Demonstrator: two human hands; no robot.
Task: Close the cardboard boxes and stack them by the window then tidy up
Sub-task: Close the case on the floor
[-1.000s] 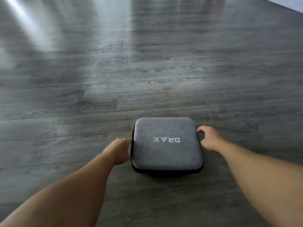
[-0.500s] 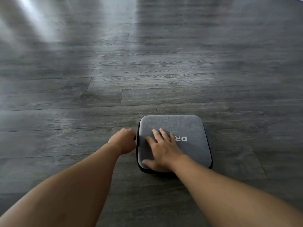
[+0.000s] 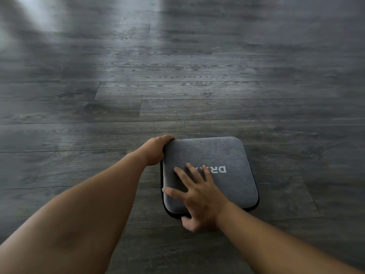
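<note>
The floor [image 3: 177, 91] is dark grey wood-look planking, laid in long boards with staggered end joints and a pale sheen of light across its far part. A grey fabric-covered case [image 3: 215, 155] with rounded corners and white lettering on its lid lies flat on the planks, toward the near right.

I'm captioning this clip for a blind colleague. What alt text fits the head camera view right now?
Two bare arms reach down to a grey zip case lying flat on a dark wood-plank floor. The right hand presses spread fingers on its lid, partly covering white lettering, while the left hand grips the case's far left corner.
</note>
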